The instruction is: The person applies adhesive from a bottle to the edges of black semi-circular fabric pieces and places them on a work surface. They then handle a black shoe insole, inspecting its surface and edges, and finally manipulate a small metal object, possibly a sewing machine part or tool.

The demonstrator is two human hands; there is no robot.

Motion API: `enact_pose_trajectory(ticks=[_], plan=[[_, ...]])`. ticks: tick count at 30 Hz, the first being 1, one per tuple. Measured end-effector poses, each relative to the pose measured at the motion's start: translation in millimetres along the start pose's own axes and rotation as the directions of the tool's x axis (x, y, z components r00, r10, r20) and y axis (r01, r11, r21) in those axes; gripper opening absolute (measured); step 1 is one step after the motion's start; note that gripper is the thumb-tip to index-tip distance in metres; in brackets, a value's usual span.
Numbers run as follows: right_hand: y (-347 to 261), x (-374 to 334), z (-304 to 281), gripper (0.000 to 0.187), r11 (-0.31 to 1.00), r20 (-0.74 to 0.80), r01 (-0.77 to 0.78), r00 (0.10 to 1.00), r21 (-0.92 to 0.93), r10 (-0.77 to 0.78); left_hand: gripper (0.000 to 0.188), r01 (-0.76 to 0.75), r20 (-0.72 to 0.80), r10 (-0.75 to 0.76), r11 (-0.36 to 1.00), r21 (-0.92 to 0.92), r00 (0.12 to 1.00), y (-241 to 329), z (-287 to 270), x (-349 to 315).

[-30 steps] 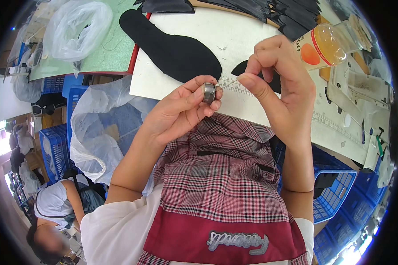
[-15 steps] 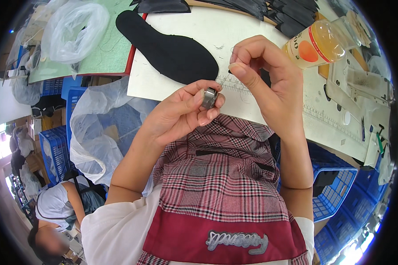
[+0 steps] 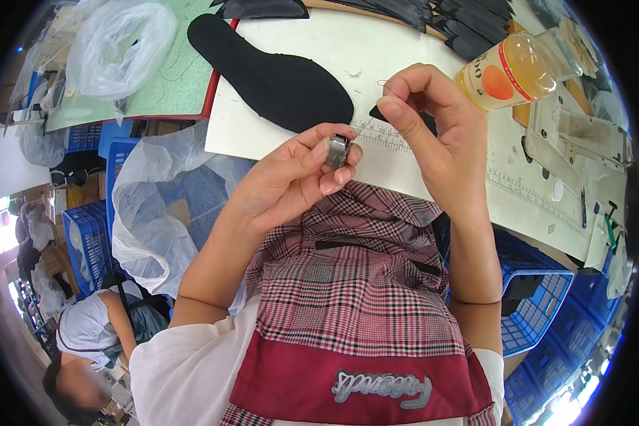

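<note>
My left hand [image 3: 291,170] is closed around a small shiny metal bobbin case [image 3: 338,151], held between thumb and fingers above the table's near edge. To its right, my right hand [image 3: 437,128] is raised with thumb and index fingertip brought close in a pinch. A fine thread [image 3: 382,83] curls out at those fingertips; its run toward the bobbin case is too thin to follow fully. Beyond my left hand lies a black insole-shaped piece [image 3: 277,78], flat on the white table [image 3: 305,32]. Something dark [image 3: 375,112] shows behind my right hand, mostly hidden by it.
A bottle of yellowish drink [image 3: 504,71] lies right of my right hand, near a metal machine plate [image 3: 582,135]. Stacked black pieces [image 3: 468,25] line the far edge. Plastic bags [image 3: 163,213] and blue crates [image 3: 539,305] flank me. Another person [image 3: 99,326] bends at lower left.
My right hand has shifted slightly to the right, away from the bobbin case, uncovering more of the dark thing behind it. My left hand has barely moved.
</note>
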State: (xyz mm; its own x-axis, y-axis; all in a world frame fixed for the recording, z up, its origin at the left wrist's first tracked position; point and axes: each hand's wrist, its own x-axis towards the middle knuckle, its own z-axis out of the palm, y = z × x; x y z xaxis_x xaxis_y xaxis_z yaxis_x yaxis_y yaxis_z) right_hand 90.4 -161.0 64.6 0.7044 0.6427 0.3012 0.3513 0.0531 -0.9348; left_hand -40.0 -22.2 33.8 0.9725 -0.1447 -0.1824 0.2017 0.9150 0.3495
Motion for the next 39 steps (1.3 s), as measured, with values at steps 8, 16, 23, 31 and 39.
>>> enact_pose_trajectory(ticks=[8, 16, 23, 31, 39], plan=[[2.3, -2.9, -1.9, 0.014, 0.999, -0.024, -0.028, 0.999, 0.028, 0.028, 0.037, -0.012, -0.002, 0.012, 1.0, -0.015, 1.0, 3.7, 0.6, 1.3], [-9.7, 1.1, -5.2, 0.012, 0.998, 0.074, -0.057, 0.996, 0.035, 0.055, 0.039, -0.012, -0.037, 0.013, 1.0, 0.025, 0.999, 2.4, 1.7, 0.7], [-10.1, 2.6, -3.3, 0.012, 0.998, 0.077, -0.046, 0.996, 0.043, 0.043, 0.039, -0.018, -0.024, 0.018, 1.0, 0.025, 1.0, 1.5, 2.2, 1.5], [-22.8, 1.4, 0.3, 0.009, 0.994, 0.07, -0.075, 0.995, 0.079, 0.07, 0.04, -0.102, 0.072, 0.104, 0.994, -0.024, 0.992, 4.5, -6.0, 0.3], [-38.6, -14.7, 17.7, 0.017, 0.99, 0.211, -0.029, 0.977, 0.139, -0.001, 0.036, -0.336, 0.174, 0.315, 0.936, 0.104, 0.933, 36.8, -18.3, -11.5]])
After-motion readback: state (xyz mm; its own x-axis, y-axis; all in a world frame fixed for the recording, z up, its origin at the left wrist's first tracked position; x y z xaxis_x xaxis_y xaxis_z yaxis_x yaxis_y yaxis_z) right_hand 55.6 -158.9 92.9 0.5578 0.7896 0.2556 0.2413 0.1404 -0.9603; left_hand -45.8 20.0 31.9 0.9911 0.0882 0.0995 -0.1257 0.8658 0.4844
